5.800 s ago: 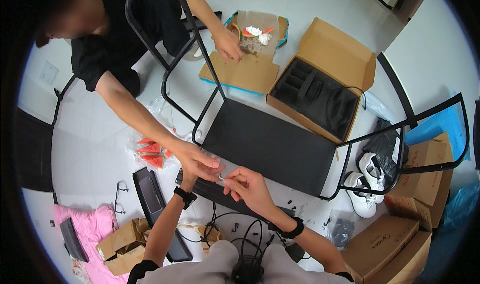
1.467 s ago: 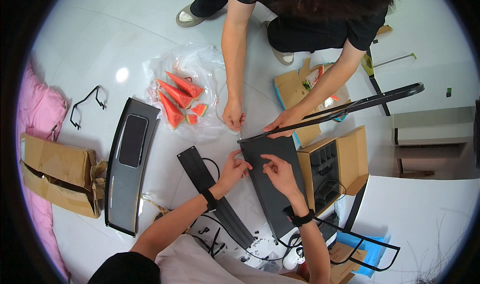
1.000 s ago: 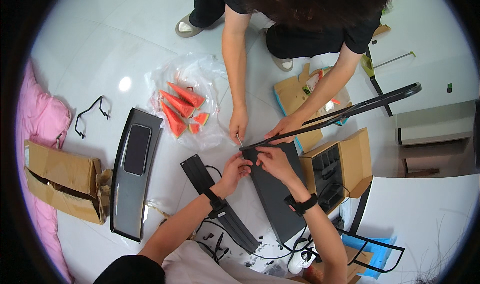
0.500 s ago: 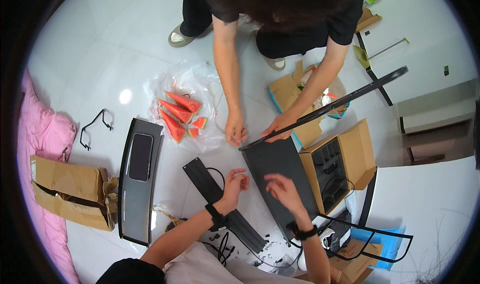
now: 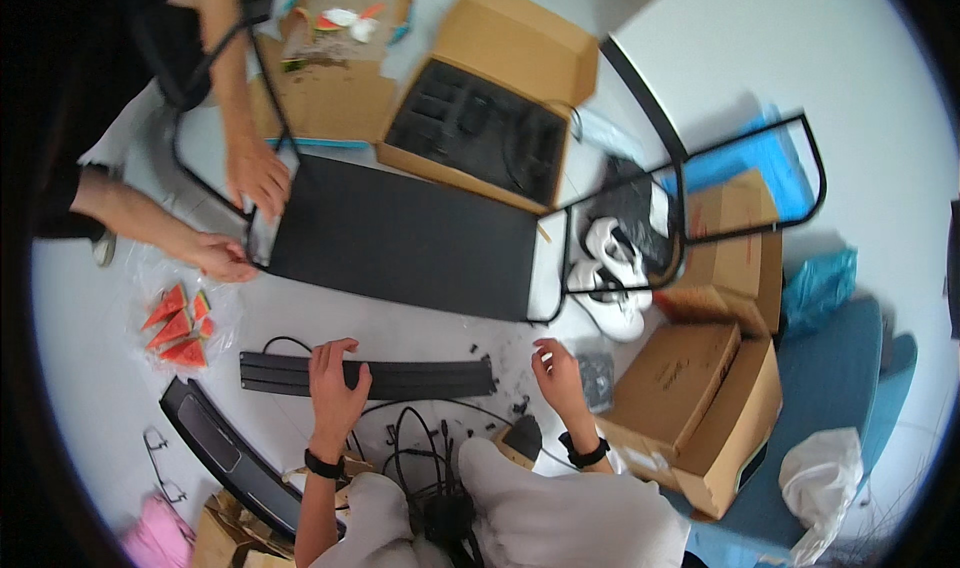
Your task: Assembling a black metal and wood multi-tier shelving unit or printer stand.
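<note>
Overlapping the long black bar (image 5: 430,379), the left hand (image 5: 338,383) has an open grip, contact unclear. Near scattered small parts (image 5: 521,405), the right hand (image 5: 561,376) has a half-open, empty grip

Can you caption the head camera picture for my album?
Left hand over a black strip, right hand near small parts, a co-worker's hands by the black panel.

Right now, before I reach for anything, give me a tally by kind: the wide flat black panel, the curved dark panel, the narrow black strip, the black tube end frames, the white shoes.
Wide flat black panel: 1
Curved dark panel: 1
Narrow black strip: 1
Black tube end frames: 2
White shoes: 2
Total: 7
</note>
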Available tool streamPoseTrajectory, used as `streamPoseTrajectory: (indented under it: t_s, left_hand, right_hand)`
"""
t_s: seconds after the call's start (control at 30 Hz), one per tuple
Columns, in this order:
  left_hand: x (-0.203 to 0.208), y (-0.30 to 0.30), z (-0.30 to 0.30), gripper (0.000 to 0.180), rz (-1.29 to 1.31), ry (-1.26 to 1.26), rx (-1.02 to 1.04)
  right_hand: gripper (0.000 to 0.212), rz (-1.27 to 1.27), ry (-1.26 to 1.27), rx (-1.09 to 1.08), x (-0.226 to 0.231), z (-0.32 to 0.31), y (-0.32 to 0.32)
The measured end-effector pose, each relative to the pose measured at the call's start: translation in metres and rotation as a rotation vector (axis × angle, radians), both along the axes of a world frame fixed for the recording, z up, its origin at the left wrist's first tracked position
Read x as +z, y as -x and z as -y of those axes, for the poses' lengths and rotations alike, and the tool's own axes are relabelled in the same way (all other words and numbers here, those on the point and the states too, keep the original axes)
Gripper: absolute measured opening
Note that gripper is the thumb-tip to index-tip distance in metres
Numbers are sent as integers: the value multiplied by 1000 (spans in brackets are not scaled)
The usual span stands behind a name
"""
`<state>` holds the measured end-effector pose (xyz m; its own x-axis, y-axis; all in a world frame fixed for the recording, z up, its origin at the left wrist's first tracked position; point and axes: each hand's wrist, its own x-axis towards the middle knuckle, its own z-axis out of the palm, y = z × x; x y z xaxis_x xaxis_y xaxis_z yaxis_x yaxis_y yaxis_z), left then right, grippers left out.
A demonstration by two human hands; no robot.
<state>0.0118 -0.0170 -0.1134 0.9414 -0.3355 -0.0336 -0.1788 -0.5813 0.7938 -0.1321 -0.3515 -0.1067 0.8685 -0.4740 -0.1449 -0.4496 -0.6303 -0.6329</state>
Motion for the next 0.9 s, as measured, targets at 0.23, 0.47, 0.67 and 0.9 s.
streamPoseTrajectory:
  t_s: [0.23, 0.47, 0.67, 0.9]
  left_hand:
    - [-9, 41, 9, 88, 55, -400, -444]
    - [-19, 44, 11, 91, 101, -488, -455]
    - [-15, 27, 17, 70, 149, -519, -506]
    - [-18, 31, 16, 69, 165, -498, -537]
  right_hand:
    - [46, -150, 216, -71, -38, -1, 77]
    - [54, -239, 21, -76, -37, -22, 88]
    - [40, -133, -74, -138, -53, -12, 94]
    - [32, -45, 192, -51, -41, 0, 70]
